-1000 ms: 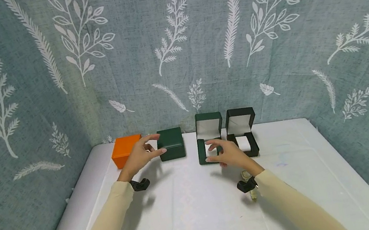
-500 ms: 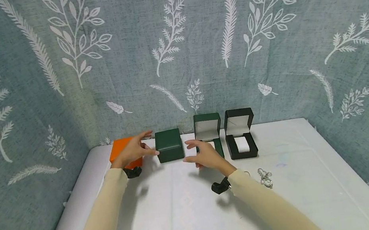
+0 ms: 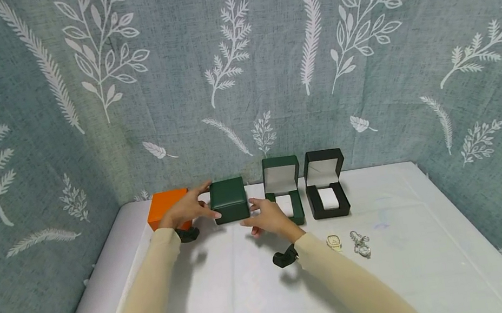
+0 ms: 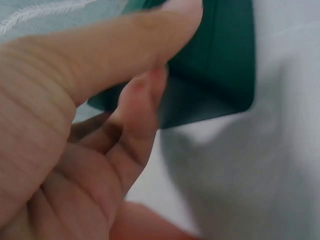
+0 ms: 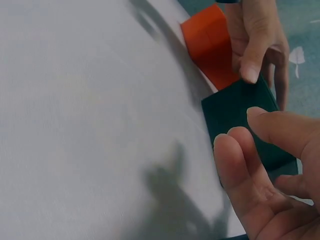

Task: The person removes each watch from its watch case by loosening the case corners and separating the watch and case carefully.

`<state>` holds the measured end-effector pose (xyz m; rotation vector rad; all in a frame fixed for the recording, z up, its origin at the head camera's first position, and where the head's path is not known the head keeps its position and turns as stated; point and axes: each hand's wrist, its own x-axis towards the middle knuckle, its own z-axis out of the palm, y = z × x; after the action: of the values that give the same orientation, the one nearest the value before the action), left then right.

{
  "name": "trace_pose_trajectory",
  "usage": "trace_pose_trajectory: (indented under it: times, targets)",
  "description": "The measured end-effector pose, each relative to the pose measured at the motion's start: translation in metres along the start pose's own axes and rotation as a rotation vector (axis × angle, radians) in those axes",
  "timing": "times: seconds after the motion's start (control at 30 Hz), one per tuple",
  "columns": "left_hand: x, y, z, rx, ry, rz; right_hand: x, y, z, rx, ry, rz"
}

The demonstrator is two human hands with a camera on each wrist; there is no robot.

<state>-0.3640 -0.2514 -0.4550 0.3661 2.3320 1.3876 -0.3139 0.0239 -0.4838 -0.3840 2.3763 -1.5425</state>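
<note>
A closed dark green watch box [image 3: 229,199] stands near the back of the white table, left of centre. My left hand [image 3: 185,209] grips its left side, thumb at the front and fingers toward the back; the left wrist view shows the thumb against the green surface [image 4: 225,55]. At the box's right side is my right hand [image 3: 267,217], thumb and fingers spread apart; whether they touch it is hard to tell. Beyond the right hand, an open green watch box [image 3: 281,171] shows a white cushion [image 3: 284,205], partly covered by that hand.
An orange box [image 3: 165,203] sits behind my left hand. An open black watch box [image 3: 331,212] with a white cushion stands at the right. A gold-toned watch [image 3: 334,242] and a silver watch [image 3: 362,248] lie nearer on the tabletop [image 3: 425,260]. Patterned curtain closes the back.
My right hand has moved left from the open green box to the closed one. My left hand has settled onto the closed box's left side. Both watches have come into view.
</note>
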Motion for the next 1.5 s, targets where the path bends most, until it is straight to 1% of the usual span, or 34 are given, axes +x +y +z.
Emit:
trace_pose_trajectory:
  times: [0.07, 0.13, 0.23, 0.33, 0.43, 0.53, 0.67, 0.8, 0.9, 0.97, 1.1, 1.2, 1.27, 1.33, 1.5]
  targets:
    - [0.003, -0.002, 0.004, 0.012, 0.029, -0.009, 0.000, -0.001, 0.001, 0.026, 0.004, 0.007]
    - [0.005, -0.004, 0.008, 0.000, 0.046, -0.012, 0.000, -0.001, 0.002, 0.045, 0.013, 0.008]
    - [0.008, -0.006, 0.013, -0.012, 0.055, -0.013, 0.002, 0.000, 0.003, 0.061, 0.027, 0.004]
    - [0.009, -0.008, 0.016, -0.062, 0.051, -0.016, 0.003, 0.002, 0.006, 0.075, 0.036, 0.013]
    - [0.009, -0.008, 0.016, -0.102, 0.047, -0.008, 0.004, 0.002, 0.008, 0.102, 0.050, 0.028]
    - [0.006, -0.011, 0.013, -0.111, 0.032, 0.002, 0.004, 0.001, 0.011, 0.121, 0.073, 0.032]
    - [0.003, -0.016, 0.008, -0.112, 0.018, -0.018, 0.004, 0.000, 0.015, 0.114, 0.137, 0.014]
    - [0.000, -0.016, 0.008, -0.118, 0.007, -0.008, 0.003, -0.003, 0.017, 0.093, 0.194, 0.021]
    - [-0.002, -0.018, 0.009, -0.138, -0.006, 0.008, 0.002, -0.005, 0.020, 0.086, 0.211, 0.029]
    - [-0.004, -0.019, 0.010, -0.132, -0.008, 0.005, 0.001, -0.005, 0.022, 0.090, 0.222, 0.030]
    - [-0.005, -0.022, 0.012, -0.084, 0.004, -0.019, 0.000, -0.005, 0.023, 0.102, 0.250, 0.019]
    - [-0.006, -0.023, 0.013, -0.043, 0.018, -0.014, 0.001, -0.003, 0.023, 0.115, 0.274, 0.003]
    - [-0.006, -0.023, 0.014, -0.036, 0.028, -0.002, 0.001, -0.001, 0.022, 0.120, 0.288, -0.005]
    - [-0.007, -0.023, 0.015, -0.039, 0.038, 0.007, 0.001, 0.000, 0.021, 0.130, 0.294, -0.014]
    - [-0.012, -0.022, 0.018, -0.099, 0.044, 0.011, -0.002, 0.003, 0.018, 0.107, 0.303, -0.030]
